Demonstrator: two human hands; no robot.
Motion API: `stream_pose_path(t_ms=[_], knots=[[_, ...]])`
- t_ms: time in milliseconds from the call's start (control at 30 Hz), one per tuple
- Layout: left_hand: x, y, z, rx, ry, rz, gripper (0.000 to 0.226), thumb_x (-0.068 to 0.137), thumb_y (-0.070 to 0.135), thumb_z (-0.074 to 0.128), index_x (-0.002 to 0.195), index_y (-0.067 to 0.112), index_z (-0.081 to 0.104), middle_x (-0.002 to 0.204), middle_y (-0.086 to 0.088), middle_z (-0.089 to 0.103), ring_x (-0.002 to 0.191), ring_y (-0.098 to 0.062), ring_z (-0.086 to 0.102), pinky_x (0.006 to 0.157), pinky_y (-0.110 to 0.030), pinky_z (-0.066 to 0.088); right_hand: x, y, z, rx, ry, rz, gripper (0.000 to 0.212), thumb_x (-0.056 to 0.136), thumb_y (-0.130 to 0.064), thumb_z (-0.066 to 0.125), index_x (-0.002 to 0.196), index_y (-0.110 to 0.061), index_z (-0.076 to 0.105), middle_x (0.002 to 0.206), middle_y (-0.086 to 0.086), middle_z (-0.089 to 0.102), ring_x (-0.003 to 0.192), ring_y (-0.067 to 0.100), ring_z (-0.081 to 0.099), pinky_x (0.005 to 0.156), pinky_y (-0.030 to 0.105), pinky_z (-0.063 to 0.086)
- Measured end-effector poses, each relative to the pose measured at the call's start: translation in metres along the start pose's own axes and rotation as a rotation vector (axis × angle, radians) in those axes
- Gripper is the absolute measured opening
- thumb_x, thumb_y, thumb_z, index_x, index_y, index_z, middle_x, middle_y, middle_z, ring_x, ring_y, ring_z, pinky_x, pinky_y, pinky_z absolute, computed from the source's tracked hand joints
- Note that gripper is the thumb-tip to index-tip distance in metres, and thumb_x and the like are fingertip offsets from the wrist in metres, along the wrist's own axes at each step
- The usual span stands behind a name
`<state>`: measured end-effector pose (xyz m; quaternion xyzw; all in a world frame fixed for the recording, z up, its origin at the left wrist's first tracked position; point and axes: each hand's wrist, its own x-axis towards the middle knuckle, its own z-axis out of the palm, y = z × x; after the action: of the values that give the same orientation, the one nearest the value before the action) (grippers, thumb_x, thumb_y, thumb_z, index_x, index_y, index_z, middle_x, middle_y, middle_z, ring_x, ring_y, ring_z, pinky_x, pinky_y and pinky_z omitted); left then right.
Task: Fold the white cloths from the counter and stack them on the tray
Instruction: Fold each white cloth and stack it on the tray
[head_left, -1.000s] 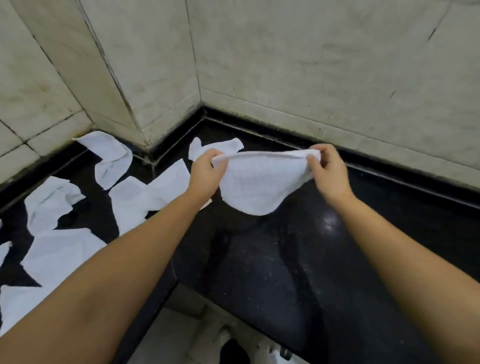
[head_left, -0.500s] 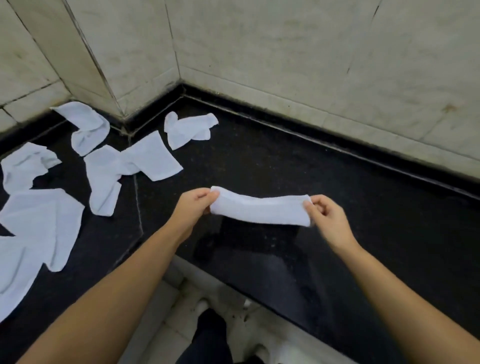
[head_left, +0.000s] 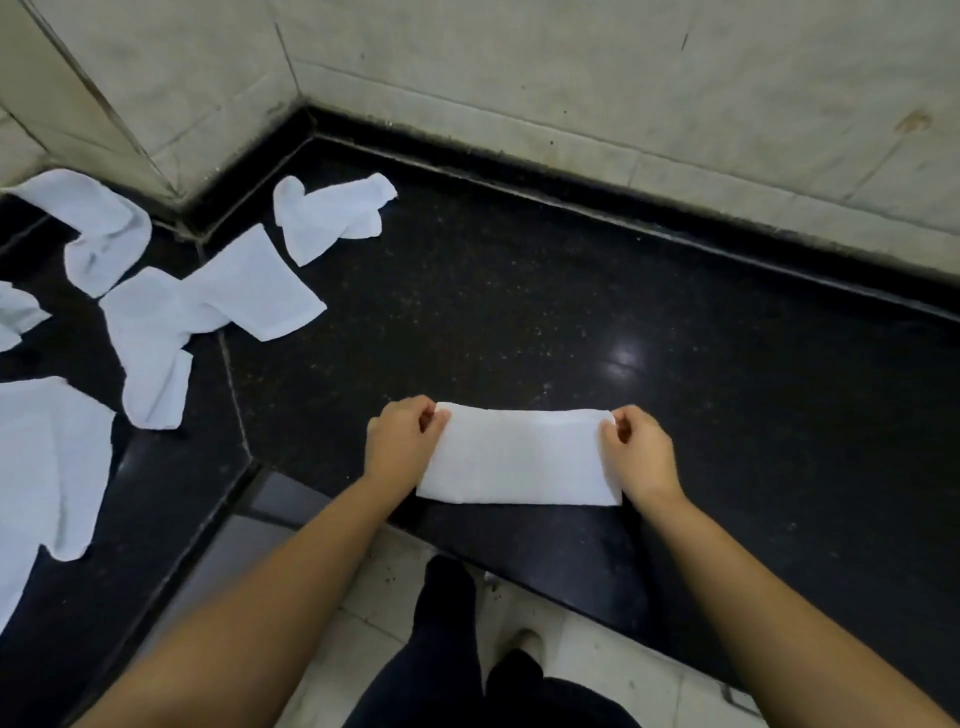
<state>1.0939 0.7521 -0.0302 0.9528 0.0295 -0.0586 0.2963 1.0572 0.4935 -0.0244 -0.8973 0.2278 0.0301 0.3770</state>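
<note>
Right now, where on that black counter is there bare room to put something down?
Bare counter lies right of the folded cloth and behind it, up to the wall edge. The left side is crowded with loose cloths.

A single head-worn view looks steeply down, close over the black counter (head_left: 519, 312) corner and the floor beneath.

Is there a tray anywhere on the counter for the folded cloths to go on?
No, the black counter shows only the cloth pinched by the left hand and right hand, plus loose white cloths at left.
</note>
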Motion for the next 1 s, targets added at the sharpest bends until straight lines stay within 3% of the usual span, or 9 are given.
stream_pose_path(t_ms=[100, 233, 333, 500, 633, 767, 867, 933, 1000], knots=[[0.003, -0.006, 0.011, 0.183, 0.031, 0.039, 0.016, 0.093, 0.031, 0.051, 0.088, 0.016, 0.055, 0.084, 0.002, 0.051, 0.087, -0.020, 0.050, 0.080, -0.034, 0.035, 0.005, -0.002, 0.010, -0.175, 0.050, 0.008, 0.018, 0.096, -0.024, 0.047, 0.101, -0.012, 0.059, 0.101, 0.004, 0.057, 0.086, 0.021, 0.056, 0.069, 0.033, 0.045], [-0.001, -0.009, 0.016, 0.137, 0.100, -0.011, 0.017, 0.090, 0.035, 0.056, 0.095, 0.019, 0.053, 0.093, 0.003, 0.053, 0.091, -0.019, 0.050, 0.083, -0.032, 0.034, 0.006, -0.009, 0.014, -0.363, 0.103, -0.051, 0.020, 0.093, -0.015, 0.048, 0.110, -0.010, 0.057, 0.111, 0.012, 0.057, 0.099, 0.029, 0.054, 0.076, 0.039, 0.044], [-0.011, -0.011, 0.013, 0.065, 0.124, -0.054, 0.031, 0.088, 0.041, 0.057, 0.108, 0.017, 0.052, 0.104, 0.000, 0.054, 0.101, -0.020, 0.050, 0.091, -0.034, 0.033, 0.008, -0.032, 0.020, -0.517, 0.098, -0.224, 0.045, 0.085, -0.004, 0.049, 0.130, -0.011, 0.050, 0.127, 0.014, 0.050, 0.117, 0.034, 0.044, 0.093, 0.043, 0.035], [-0.047, -0.023, 0.016, 0.158, 0.112, -0.038, 0.065, 0.079, 0.063, 0.042, 0.117, 0.012, 0.055, 0.111, -0.006, 0.058, 0.101, -0.025, 0.055, 0.087, -0.041, 0.041, 0.013, -0.105, 0.074, -0.542, -0.417, -0.556, 0.045, 0.095, -0.029, 0.047, 0.138, -0.020, 0.040, 0.136, 0.004, 0.042, 0.125, 0.025, 0.040, 0.101, 0.039, 0.033], [-0.054, -0.025, 0.018, 0.331, 0.053, -0.073, 0.071, 0.078, 0.065, 0.040, 0.119, 0.011, 0.058, 0.112, -0.008, 0.063, 0.098, -0.026, 0.062, 0.077, -0.040, 0.049, 0.018, -0.129, 0.100, -0.672, -0.517, -0.584, 0.031, 0.092, -0.030, 0.054, 0.120, -0.017, 0.052, 0.128, 0.008, 0.045, 0.119, 0.026, 0.043, 0.099, 0.041, 0.037], [-0.051, -0.021, 0.013, 0.286, -0.046, -0.134, 0.059, 0.088, 0.056, 0.046, 0.136, 0.023, 0.041, 0.139, -0.001, 0.037, 0.129, -0.021, 0.034, 0.100, -0.034, 0.029, 0.026, -0.144, 0.086, -0.497, -0.730, -0.467, 0.013, 0.094, -0.027, 0.053, 0.105, -0.021, 0.054, 0.104, 0.001, 0.056, 0.099, 0.017, 0.055, 0.088, 0.032, 0.045], [-0.030, -0.012, -0.010, 0.113, -0.119, -0.071, 0.028, 0.090, 0.041, 0.052, 0.107, 0.020, 0.058, 0.117, 0.003, 0.051, 0.115, -0.020, 0.044, 0.093, -0.035, 0.033, 0.034, -0.158, 0.062, -0.245, -0.738, -0.406, 0.008, 0.091, -0.024, 0.058, 0.098, -0.025, 0.055, 0.093, -0.003, 0.061, 0.086, 0.011, 0.058, 0.072, 0.025, 0.047], [-0.008, 0.002, -0.041, -0.138, -0.117, -0.076, 0.020, 0.089, 0.033, 0.057, 0.085, 0.013, 0.057, 0.085, 0.003, 0.056, 0.088, -0.020, 0.055, 0.077, -0.034, 0.039, 0.045, -0.171, 0.039, -0.143, -0.640, -0.462, 0.010, 0.088, -0.018, 0.062, 0.097, -0.021, 0.061, 0.092, 0.002, 0.066, 0.085, 0.015, 0.061, 0.074, 0.030, 0.049], [0.014, 0.022, -0.078, -0.269, -0.023, -0.021, 0.017, 0.088, 0.026, 0.060, 0.079, 0.013, 0.055, 0.071, 0.004, 0.053, 0.072, -0.017, 0.053, 0.066, -0.031, 0.039, 0.054, -0.189, 0.009, -0.027, -0.534, -0.529, 0.008, 0.086, -0.013, 0.062, 0.092, -0.019, 0.065, 0.088, 0.006, 0.067, 0.081, 0.015, 0.060, 0.074, 0.031, 0.047]])
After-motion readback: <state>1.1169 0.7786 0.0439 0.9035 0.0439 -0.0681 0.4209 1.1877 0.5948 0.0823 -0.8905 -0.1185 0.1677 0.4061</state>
